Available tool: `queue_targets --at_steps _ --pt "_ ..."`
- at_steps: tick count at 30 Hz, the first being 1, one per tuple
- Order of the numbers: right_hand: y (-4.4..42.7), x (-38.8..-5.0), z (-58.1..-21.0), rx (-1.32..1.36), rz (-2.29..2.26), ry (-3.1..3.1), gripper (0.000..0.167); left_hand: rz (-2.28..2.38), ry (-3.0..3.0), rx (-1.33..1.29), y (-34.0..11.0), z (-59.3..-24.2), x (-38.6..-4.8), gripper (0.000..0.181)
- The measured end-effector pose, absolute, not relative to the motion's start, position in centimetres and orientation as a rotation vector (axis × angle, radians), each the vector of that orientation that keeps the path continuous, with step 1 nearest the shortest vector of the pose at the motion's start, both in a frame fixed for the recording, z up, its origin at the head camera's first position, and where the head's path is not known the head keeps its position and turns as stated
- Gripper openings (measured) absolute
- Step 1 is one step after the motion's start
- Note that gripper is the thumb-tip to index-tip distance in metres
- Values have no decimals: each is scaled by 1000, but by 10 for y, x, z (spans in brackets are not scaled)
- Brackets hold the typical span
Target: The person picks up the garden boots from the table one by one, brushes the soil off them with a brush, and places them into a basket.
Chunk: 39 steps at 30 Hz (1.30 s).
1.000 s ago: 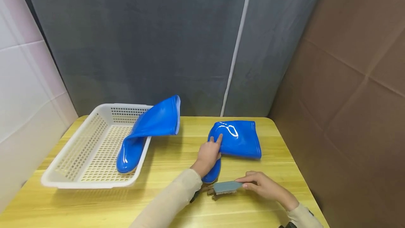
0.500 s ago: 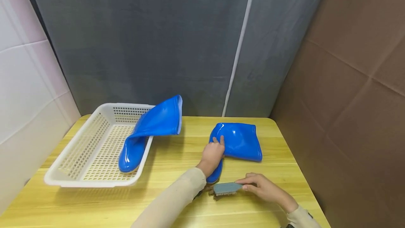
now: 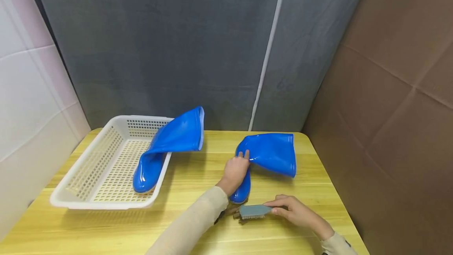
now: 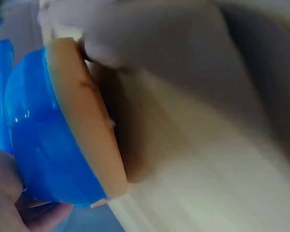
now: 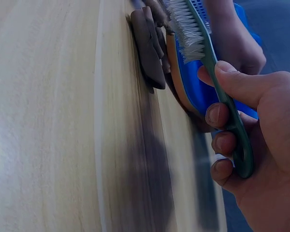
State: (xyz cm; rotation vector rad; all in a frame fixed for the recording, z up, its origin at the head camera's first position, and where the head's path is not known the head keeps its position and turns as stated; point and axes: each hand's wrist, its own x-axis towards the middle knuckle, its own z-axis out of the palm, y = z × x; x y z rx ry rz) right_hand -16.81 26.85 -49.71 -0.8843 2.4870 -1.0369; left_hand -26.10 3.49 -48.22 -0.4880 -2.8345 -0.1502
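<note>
A blue rubber boot (image 3: 274,154) lies on the table, its shaft pointing right and its toe toward the near edge. My left hand (image 3: 235,172) grips it around the ankle. In the left wrist view, the boot's tan sole (image 4: 89,125) shows brown smudges, and fingers of the left hand (image 4: 9,198) wrap the upper. My right hand (image 3: 291,209) holds a grey-green scrub brush (image 3: 253,210) by its handle, with the pale bristles (image 5: 186,34) close to the boot's sole. Dark brown, flat-looking pieces (image 5: 149,50) lie on the table below the brush; their kind is unclear.
A white perforated plastic basket (image 3: 58,200) stands on the left of the wooden table (image 3: 124,231). Another blue boot (image 3: 177,133) leans in it, toe down, its shaft over the right rim. A dark curtain (image 3: 170,50) hangs behind, and a brown cloth wall (image 3: 396,109) stands right.
The boot under my left hand has turned a little, and its shaft has shifted slightly right and away. The right hand and brush have stayed nearly in place.
</note>
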Motion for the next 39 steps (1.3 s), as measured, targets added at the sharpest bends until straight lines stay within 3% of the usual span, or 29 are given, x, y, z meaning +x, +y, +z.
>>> queue_targets --at_steps 13,23,30,39 --pt "274 -170 -489 -864 -1062 2541 35 -266 -2686 -441 29 -442 -282 40" --pt "263 -175 -466 -888 -1219 2715 31 -428 -2738 -409 22 -417 -286 46" --pt "252 -176 -480 -888 -819 2768 32 -486 -2652 -387 16 -412 -286 41" --pt "254 -180 -486 -887 -875 2739 35 -519 -2583 -388 1 -399 -294 37"
